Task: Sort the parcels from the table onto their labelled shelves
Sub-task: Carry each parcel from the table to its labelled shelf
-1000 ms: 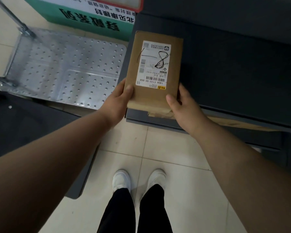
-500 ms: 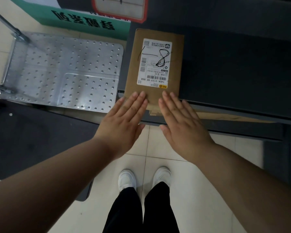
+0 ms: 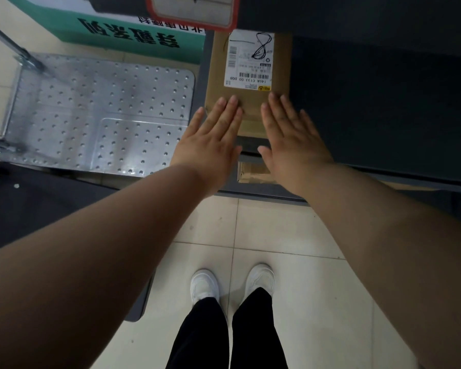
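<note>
Since the previous frame the flat brown cardboard parcel [image 3: 248, 107] has been pushed deeper onto the dark grey metal shelf [image 3: 370, 102]. Left hand [image 3: 210, 139] and right hand [image 3: 290, 139] lie flat, fingers extended and close together, fingertips resting on the parcel's near end, gripping nothing.

Head view, steeply downward, close above hands [image 3: 248, 139]
</note>
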`<state>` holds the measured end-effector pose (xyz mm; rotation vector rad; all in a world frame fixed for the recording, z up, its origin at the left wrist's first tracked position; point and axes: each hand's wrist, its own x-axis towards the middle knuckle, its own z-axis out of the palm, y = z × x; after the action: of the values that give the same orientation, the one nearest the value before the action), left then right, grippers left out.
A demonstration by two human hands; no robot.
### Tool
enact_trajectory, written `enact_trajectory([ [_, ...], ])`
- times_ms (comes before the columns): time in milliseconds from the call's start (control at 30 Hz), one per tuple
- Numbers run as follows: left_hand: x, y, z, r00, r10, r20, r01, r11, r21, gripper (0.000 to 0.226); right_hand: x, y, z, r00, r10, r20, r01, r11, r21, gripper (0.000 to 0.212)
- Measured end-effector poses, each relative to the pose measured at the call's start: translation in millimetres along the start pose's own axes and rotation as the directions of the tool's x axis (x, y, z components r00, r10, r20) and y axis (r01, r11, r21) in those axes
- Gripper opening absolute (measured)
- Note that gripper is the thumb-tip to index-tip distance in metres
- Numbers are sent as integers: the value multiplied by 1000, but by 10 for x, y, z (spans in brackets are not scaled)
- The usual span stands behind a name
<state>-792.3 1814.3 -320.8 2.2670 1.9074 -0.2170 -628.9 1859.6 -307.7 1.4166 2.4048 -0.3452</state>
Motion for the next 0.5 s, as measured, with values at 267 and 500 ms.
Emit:
enact_trajectory([
  [267, -423, 67, -252, 992, 81, 101, -79, 997, -19, 60, -529, -24, -175, 1000, -6, -12, 7, 996, 88, 66],
  [500, -896, 149, -1227, 953, 279, 115, -295, 942, 158, 56, -1433, -155, -875, 997, 34, 70, -38, 998, 55, 64],
])
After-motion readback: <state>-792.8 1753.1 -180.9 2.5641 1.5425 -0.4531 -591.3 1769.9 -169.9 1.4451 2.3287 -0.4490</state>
